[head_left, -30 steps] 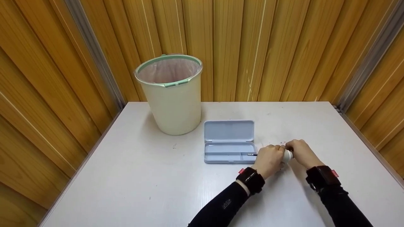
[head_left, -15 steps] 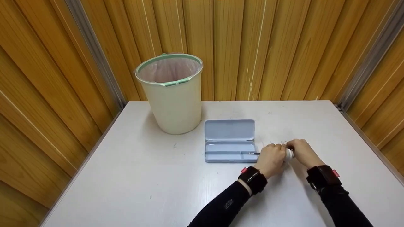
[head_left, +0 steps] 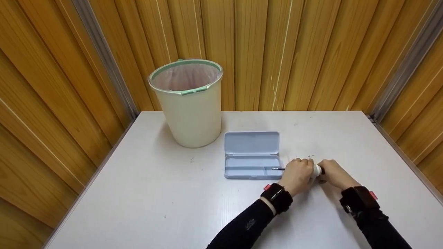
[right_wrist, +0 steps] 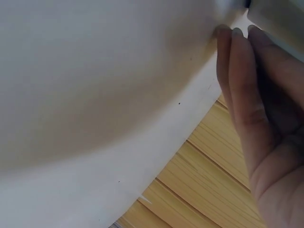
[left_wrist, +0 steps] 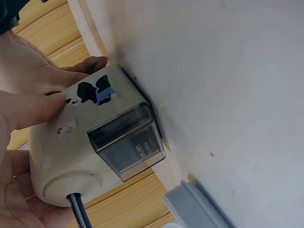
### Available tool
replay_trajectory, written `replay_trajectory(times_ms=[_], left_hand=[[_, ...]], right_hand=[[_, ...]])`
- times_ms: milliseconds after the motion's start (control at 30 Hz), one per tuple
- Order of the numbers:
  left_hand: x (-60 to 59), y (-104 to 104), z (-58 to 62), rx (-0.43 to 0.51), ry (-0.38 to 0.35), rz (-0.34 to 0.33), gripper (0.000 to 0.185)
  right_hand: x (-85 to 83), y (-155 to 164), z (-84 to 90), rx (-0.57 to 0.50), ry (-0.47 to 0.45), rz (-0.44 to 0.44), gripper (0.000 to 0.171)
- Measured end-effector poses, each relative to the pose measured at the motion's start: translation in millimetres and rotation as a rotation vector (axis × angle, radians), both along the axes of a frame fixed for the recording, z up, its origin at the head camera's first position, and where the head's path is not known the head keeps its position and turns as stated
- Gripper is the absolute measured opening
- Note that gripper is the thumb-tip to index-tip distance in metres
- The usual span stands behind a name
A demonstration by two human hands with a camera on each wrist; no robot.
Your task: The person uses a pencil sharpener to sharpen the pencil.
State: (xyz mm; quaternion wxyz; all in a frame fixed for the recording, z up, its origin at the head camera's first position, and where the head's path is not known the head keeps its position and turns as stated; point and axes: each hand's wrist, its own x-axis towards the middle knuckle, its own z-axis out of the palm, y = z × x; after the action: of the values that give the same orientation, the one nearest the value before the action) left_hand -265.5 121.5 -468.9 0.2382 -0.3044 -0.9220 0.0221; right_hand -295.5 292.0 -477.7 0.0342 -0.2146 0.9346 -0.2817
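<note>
A cream desktop pencil sharpener [left_wrist: 71, 137] with a clear dark shavings drawer [left_wrist: 128, 142] stands on the table, mostly covered by the hands in the head view. My left hand [head_left: 297, 176] grips its body from above, thumb on the side with dark and blue patches. From the sharpener's front hole sticks a dark pencil [left_wrist: 80, 210], its end reaching over the pencil case [head_left: 252, 173]. At the opposite end, my right hand [head_left: 337, 174] has curled fingers at the dark crank [head_left: 323, 170]; its knob is hidden by the fingers.
The light blue pencil case lies with its lid raised, just left of the left hand. Behind it at left stands a cream bin [head_left: 193, 117] with a green rim and a plastic liner. Wood-patterned walls [head_left: 249, 52] border the white table [head_left: 138, 193].
My right hand has shifted slightly right and toward me at the crank end. The left hand stays on the sharpener, and the pencil has barely moved.
</note>
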Motion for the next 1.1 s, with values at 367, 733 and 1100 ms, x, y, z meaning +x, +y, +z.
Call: replay_trajectory(times_ms=[367, 733, 1100], left_hand=[[2.0, 3, -1.0, -0.042, -0.021, 0.04, 0.04], [1.2, 3, -1.4, -0.051, 0.01, 0.06, 0.037], [-0.4, 4, -1.2, -0.084, -0.006, 0.091, 0.04]], right_hand=[[12.1, 5, 1.1, 0.019, 0.031, 0.068, 0.01], [20.3, 5, 3.8, 0.03, 0.047, 0.096, 0.016], [27.9, 7, 16.4, 0.019, -0.085, 0.164, 0.009]])
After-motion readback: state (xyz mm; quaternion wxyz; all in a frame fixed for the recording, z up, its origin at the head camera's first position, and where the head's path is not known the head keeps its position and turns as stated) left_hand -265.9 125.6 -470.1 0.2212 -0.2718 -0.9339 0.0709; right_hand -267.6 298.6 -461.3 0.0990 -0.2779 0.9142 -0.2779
